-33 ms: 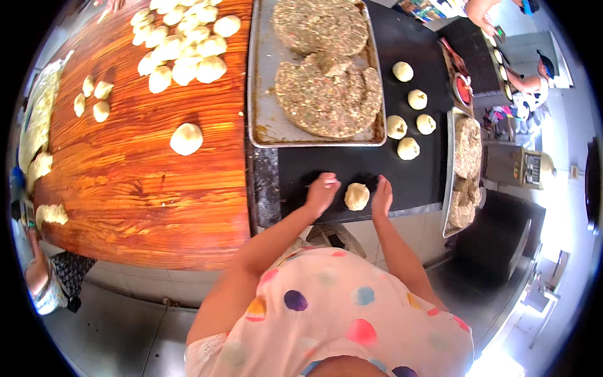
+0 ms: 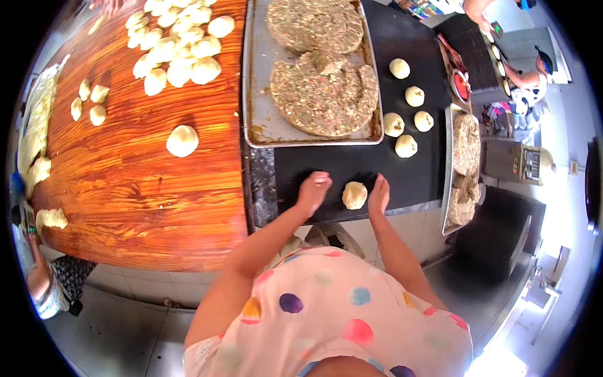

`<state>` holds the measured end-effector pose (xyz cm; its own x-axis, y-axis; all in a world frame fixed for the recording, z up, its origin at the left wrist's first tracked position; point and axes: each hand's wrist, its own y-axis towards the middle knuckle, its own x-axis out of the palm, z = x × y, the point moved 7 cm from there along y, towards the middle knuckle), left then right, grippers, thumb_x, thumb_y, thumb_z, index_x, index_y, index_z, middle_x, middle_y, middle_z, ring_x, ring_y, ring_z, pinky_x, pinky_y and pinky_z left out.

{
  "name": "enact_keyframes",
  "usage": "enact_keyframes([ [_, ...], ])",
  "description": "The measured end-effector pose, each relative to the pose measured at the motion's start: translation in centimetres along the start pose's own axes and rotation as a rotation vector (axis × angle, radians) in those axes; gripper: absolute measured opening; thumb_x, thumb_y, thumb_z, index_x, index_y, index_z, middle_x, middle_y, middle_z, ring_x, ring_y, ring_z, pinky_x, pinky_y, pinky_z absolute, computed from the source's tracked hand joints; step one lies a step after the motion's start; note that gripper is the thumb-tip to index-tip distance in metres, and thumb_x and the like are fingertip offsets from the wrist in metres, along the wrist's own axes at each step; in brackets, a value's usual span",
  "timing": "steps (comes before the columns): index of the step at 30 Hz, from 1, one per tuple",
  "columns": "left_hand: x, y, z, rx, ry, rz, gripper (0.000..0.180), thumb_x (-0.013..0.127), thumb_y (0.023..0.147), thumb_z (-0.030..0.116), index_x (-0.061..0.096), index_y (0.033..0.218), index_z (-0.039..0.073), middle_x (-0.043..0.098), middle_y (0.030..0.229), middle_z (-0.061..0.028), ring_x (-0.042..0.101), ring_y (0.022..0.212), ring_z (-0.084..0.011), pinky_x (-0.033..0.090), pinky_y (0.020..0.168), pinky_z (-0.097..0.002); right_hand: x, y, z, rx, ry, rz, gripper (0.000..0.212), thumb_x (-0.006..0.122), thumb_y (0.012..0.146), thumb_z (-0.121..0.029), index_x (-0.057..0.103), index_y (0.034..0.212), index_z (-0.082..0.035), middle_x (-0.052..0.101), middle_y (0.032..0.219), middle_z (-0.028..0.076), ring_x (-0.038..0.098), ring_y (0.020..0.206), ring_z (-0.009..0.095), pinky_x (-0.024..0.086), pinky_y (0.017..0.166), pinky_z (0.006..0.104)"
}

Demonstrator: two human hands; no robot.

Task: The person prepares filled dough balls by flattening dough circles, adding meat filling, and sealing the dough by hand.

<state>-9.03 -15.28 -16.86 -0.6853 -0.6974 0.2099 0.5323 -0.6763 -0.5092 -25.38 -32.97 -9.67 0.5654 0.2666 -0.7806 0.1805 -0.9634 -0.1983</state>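
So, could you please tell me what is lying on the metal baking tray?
The metal baking tray holds two large round speckled filling patties; the nearer one overlaps the farther one's edge, hiding that part.

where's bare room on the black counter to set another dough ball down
Bare black counter lies between the metal tray and the hands. Crowded to the right, by the four filled dough balls.
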Motion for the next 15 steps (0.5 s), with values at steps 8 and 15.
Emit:
enact_keyframes([
  [8,-7.4,-7.1,3.0,-0.263,-0.220,0.148,0.020,0.051,0.098,0.014,0.061,0.110,0.001,0.068,0.102,-0.0119,0.066,0.093,-0.0174,0.054,0.083,-0.0299,5.7,-3.0,-3.1,-0.205,-0.585,0.211,0.066,0.049,0.096,-0.043,0.034,0.148,-0.005,0.023,0.157,0.020,0.018,0.147,0.034,0.013,0.120,0.0482],
  [15,-3.0,-8.8,3.4,-0.251,-0.197,-0.098,0.028,0.053,0.100,0.023,0.060,0.114,0.000,0.067,0.105,-0.0113,0.065,0.096,-0.0185,0.053,0.087,-0.0321,5.4,-2.2,-4.2,-0.258,-0.575,0.139,0.071,0.050,0.094,-0.046,0.032,0.150,-0.006,0.020,0.159,0.019,0.016,0.148,0.034,0.010,0.120,0.0495],
])
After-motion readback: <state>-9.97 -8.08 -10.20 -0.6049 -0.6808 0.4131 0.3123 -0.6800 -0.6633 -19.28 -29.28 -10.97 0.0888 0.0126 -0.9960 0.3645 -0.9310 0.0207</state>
